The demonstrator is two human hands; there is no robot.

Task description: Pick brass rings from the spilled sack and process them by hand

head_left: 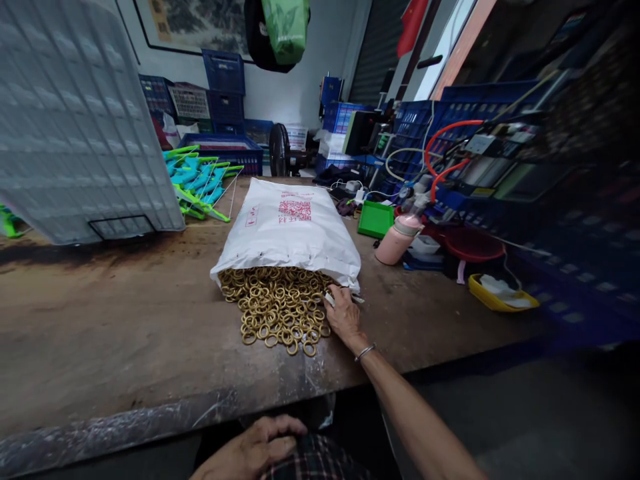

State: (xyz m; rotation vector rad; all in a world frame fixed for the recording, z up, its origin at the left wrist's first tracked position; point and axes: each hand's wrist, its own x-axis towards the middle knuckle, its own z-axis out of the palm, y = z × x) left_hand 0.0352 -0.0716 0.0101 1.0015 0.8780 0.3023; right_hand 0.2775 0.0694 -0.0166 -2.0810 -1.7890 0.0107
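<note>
A white woven bag (280, 233) with red print lies on the wooden table, its mouth facing me. Brass-coloured rings (280, 313) spill out of it in a heap onto the tabletop. At the right corner of the mouth, my right hand (344, 317) is closed beside the rings. A small white strip (330, 300) shows at its fingertips; what the strip is I cannot tell. My left hand (257, 447) lies over the plaid cloth on my lap, fingers stretched out, holding nothing.
A big translucent ribbed bin (90, 127) stands at left, with green and teal hangers (200, 180) behind it. On the right are a pink bottle (397, 240), a green tray (375, 219), a yellow dish (503, 297) and a machine with orange hoses (430, 150).
</note>
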